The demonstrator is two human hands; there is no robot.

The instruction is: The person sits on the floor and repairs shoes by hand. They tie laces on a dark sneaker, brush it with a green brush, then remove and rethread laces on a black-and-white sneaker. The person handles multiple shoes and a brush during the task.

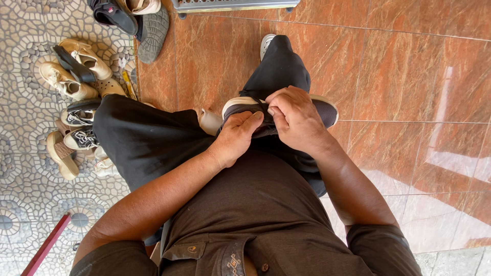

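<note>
A dark grey sneaker with a white sole (327, 108) rests on my lap, above my dark trousers. My left hand (236, 137) grips the shoe's near side, thumb on top of the fabric. My right hand (295, 118) is closed over the shoe's upper, and its fingers pinch a dark lace beside the left thumb. Most of the shoe is hidden under both hands. My right leg stretches forward, and a white shoe tip (266, 44) shows at its end.
Several pairs of shoes and sandals (76, 71) lie on the patterned tiles at the left. Dark sandals (134, 20) sit near the top. A metal rack's edge (230, 5) runs along the top. Glossy brown tiles (409, 76) fill the right. A red bar (46, 246) lies lower left.
</note>
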